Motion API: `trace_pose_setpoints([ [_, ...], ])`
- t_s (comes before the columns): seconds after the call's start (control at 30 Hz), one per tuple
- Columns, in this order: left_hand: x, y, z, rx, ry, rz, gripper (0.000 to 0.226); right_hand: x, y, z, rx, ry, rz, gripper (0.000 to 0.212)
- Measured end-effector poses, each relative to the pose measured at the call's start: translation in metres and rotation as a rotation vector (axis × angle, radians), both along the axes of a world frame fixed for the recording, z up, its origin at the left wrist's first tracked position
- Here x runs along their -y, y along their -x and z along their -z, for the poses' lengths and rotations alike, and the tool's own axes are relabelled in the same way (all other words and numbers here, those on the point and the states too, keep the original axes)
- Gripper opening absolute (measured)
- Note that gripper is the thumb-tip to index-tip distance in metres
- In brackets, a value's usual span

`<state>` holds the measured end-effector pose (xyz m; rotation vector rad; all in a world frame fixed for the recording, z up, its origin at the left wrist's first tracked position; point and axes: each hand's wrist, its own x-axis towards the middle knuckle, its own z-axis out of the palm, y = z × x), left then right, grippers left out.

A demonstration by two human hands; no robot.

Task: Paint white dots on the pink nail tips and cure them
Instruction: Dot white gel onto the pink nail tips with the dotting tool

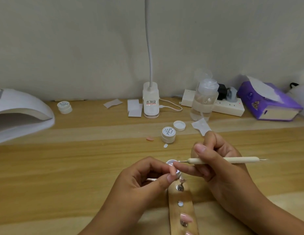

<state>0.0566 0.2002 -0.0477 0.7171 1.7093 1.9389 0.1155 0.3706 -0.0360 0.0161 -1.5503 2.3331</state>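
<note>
- Pink nail tips, four counted plainly: one pink oval nail tip [173, 170] in your left hand [144, 180], one loose pink tip [150, 138] on the desk, and two on the wooden holder strip [181, 209] between your wrists, the lower one cut by the frame edge.
- Small white round jars, three: two lidded jars with script labels, one mid-desk [168, 134] and one far left [64, 107]. An open jar [170, 162] sits just behind your left fingertips, partly hidden.
- One loose white screw lid [179, 125] lies beside the mid-desk jar.
- One cream-handled dotting tool with metal needle ends [215, 160].
- Left hand: thumb and forefinger pinch the nail tip, the other fingers curled under.
- Right hand [221, 167]: fingers clamped round the tool, held near level, its needle pointing left. The needle ends by the open jar's rim, just above the held tip; contact cannot be told.
- Surface: pale wood-grain desk [63, 167] against a plain off-white wall.
- Along the back: white domed curing lamp [20, 109], white clip lamp with gooseneck [151, 102], clear pump bottle [205, 99], white power strip [229, 107], purple tissue box [266, 102].
</note>
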Motion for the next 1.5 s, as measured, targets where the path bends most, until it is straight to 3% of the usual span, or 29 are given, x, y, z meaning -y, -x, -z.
trace_pose_setpoints([
  [0.53,0.0019,-0.0036,-0.0011,-0.005,0.053,0.0,0.027,0.0001,0.0008,0.0012,0.029,-0.021,-0.006,0.026],
  [0.87,0.0006,-0.0026,-0.0039,0.013,-0.006,-0.007,0.011,0.002,0.0015,-0.0006,0.069,0.038,-0.006,0.026],
  [1.03,0.0017,-0.0029,-0.0036,0.001,-0.002,-0.006,0.022,0.0011,0.0019,0.0001,0.05,0.028,-0.041,0.026],
  [1.5,0.0012,-0.0037,-0.0047,0.009,-0.005,-0.002,0.013,-0.0004,0.0025,0.0021,0.045,0.001,-0.084,0.025],
])
